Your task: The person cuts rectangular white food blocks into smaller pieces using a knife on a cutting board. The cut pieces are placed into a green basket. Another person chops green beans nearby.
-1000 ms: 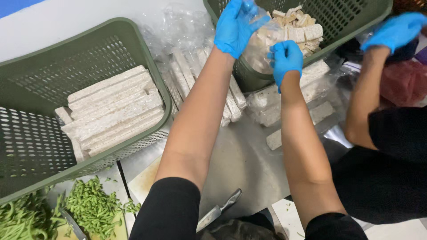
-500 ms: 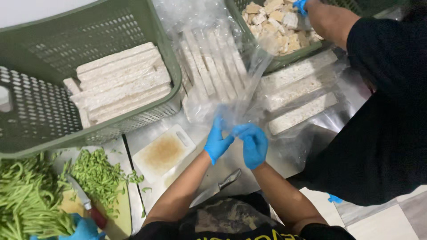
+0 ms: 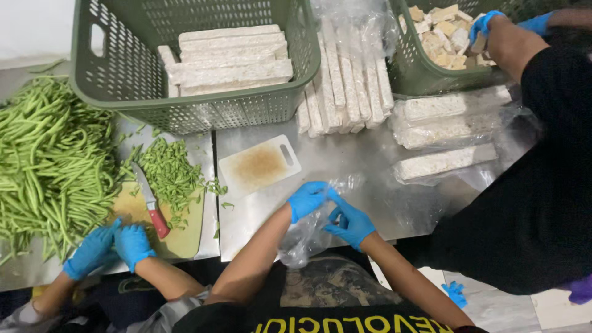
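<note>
Both my hands wear blue gloves and meet at the near edge of the steel table (image 3: pixel 370 160). My left hand (image 3: pixel 306 198) and my right hand (image 3: pixel 351 223) pinch a crumpled clear plastic bag (image 3: pixel 304 239), which hangs limp over the table edge between them. A small white cutting board (image 3: pixel 259 165) lies just beyond my left hand. Long pale blocks in plastic wrap (image 3: pixel 345 80) lie farther back.
A green basket (image 3: pixel 123 86) holds stacked pale blocks. A second green basket (image 3: pixel 413 68) holds cut pieces, with a co-worker's gloved hand (image 3: pixel 484 24) in it. At left, another person's gloved hands (image 3: pixel 114 246) rest by green beans (image 3: pixel 43 160), chopped beans (image 3: pixel 169 172) and a red-handled knife (image 3: pixel 151 203).
My hands came down from the right-hand basket to the table's near edge, bringing the clear bag with them. The view dropped, showing the bean pile and the left person's hands.
</note>
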### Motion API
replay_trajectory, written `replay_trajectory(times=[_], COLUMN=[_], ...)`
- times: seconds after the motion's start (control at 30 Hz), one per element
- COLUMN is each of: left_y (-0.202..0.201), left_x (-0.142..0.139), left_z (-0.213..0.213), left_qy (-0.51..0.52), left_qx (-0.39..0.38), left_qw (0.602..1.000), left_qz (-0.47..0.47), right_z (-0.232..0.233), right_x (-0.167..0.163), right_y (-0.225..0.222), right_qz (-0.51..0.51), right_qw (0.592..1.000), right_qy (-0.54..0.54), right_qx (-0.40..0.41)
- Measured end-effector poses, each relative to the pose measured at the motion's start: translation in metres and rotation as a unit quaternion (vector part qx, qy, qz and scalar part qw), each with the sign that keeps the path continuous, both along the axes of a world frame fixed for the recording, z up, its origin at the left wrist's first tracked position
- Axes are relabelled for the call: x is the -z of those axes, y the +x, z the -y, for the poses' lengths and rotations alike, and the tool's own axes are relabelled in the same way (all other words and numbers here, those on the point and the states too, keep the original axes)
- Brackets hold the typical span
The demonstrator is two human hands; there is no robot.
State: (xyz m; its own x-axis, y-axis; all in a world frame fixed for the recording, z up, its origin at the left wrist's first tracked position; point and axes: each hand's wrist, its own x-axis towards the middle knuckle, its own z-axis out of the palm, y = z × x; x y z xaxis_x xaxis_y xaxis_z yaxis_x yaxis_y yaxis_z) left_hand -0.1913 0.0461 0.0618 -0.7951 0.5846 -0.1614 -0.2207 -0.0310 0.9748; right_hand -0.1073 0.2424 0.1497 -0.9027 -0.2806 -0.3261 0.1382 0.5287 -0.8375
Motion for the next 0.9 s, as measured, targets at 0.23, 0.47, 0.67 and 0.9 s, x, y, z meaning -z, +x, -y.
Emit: replay_trajectory(times=[0.23, 0.47, 0.67, 0.9], left_y=[0.060, 0.100, 0.112, 0.100], left_x=[0.010, 0.018, 0.008, -0.002], left_z=[0.031, 0.066, 0.067, 0.067], left_qy=[0.273, -0.447, -0.642, -0.656], left_qx=[-0.077, -0.364, -0.196, -0.118], left_qw=[0.902, 0.813, 0.739, 0.745], left_qz=[0.325, -0.081, -0.066, 0.012], right_z=[-0.018, -0.042, -0.012, 0.064], right_x=[0.046, -0.002, -0.097, -0.134], right_y=[-0.058, -0.238, -0.388, -0.469], right_qz=[-0.008, -0.246, -0.380, -0.352], right_qw=[0.999, 0.852, 0.738, 0.819], right_qy=[0.006, -0.321, -0.468, -0.333], right_qx=[-0.037, 0.334, 0.304, 0.306])
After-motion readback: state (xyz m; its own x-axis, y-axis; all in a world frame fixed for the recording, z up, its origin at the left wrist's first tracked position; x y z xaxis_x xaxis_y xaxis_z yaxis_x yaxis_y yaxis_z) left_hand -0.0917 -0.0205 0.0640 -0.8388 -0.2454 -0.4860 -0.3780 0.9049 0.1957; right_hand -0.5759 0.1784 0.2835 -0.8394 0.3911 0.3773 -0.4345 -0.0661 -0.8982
